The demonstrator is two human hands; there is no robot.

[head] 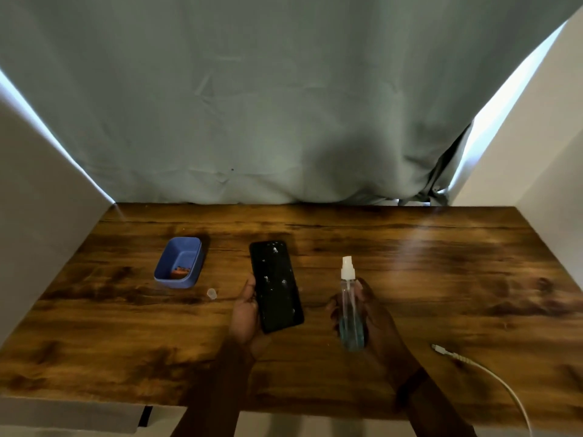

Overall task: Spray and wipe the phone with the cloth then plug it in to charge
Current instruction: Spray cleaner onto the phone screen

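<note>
Left hand (247,313) cradles the phone (276,285) by its near end, fingers curled round the edge, screen up and dotted with pale droplets, so the spraying looks at least begun, if not finished. Right hand (366,313) wraps around the spray bottle (348,304), held upright just to the right of the phone, white nozzle on top, a little bluish liquid pooled at the bottom. No finger sits on the pump, as far as one can tell. Off beyond the left hand lies a small clear cap (212,293) on the table (441,279), likely the bottle's, and further out to that side sits a blue tub (179,261) with something orange inside; whether that is the cloth, one cannot say. No cloth shows plainly anywhere. Out past the right wrist, the white charging cable (467,362) rests with its plug end pointing in toward the hands, well apart from the phone. So by the look of it: spray on, wipe not yet started, charging still to come.
</note>
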